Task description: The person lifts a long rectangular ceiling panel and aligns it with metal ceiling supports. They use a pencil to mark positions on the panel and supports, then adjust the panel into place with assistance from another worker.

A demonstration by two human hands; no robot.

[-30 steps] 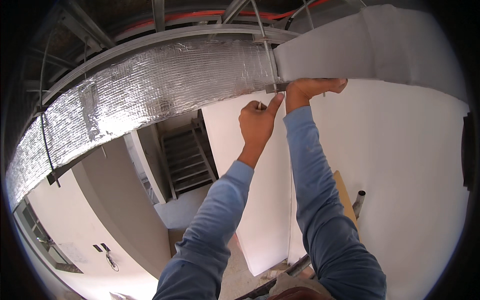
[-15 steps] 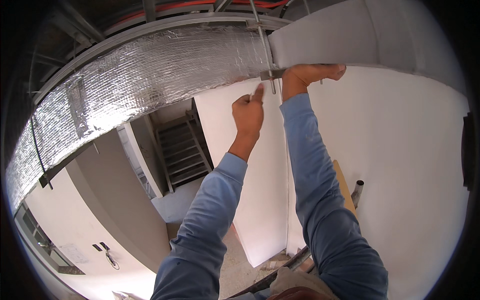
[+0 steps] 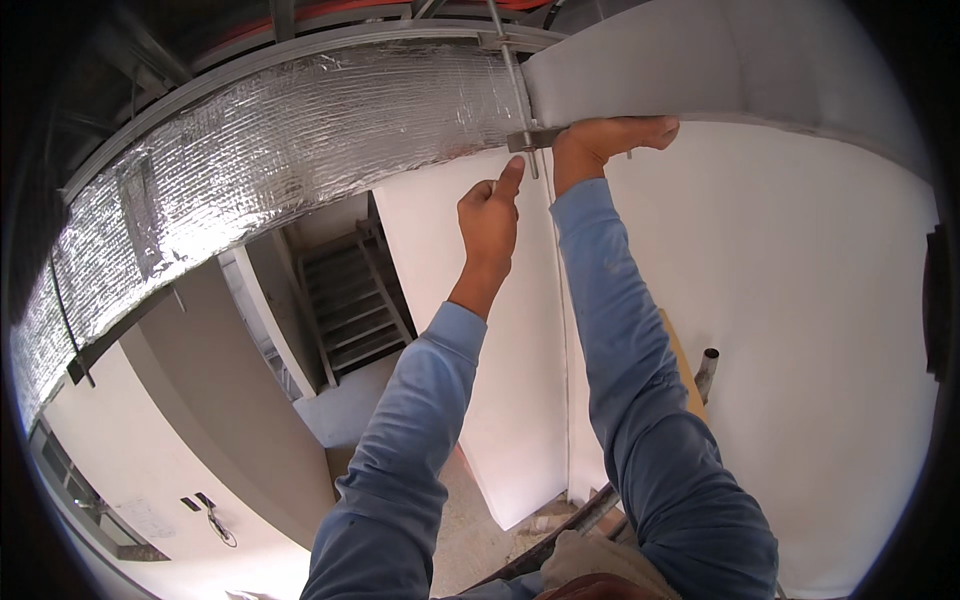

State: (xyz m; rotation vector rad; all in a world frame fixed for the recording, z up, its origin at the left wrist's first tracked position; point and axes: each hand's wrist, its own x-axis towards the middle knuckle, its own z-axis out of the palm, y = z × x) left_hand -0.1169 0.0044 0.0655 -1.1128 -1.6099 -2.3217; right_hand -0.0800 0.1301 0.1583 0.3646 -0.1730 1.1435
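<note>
My left hand [image 3: 487,210] is raised below a short metal bracket [image 3: 530,140] and threaded rod [image 3: 515,80], thumb pointing up near the rod's lower end, other fingers curled. Whatever they may hold is hidden. My right hand [image 3: 615,140] is bent at the wrist, lying along the underside of the smooth grey duct section [image 3: 670,60] beside the bracket, its fingers stretched out sideways and partly hidden. Left of the rod, a duct wrapped in silver foil insulation [image 3: 360,110] meets the grey section.
Overhead are metal channels [image 3: 160,55] and orange lines [image 3: 250,28]. White walls [image 3: 790,320] stand below, with a dark stair opening [image 3: 350,295] centre-left and a window [image 3: 80,480] at lower left. A metal pipe [image 3: 706,370] sticks up beside a tan board [image 3: 680,350].
The duct, rod and both hands sit higher in the picture than before. My left thumb has shifted slightly left and down relative to the bracket; my right hand stays against the duct.
</note>
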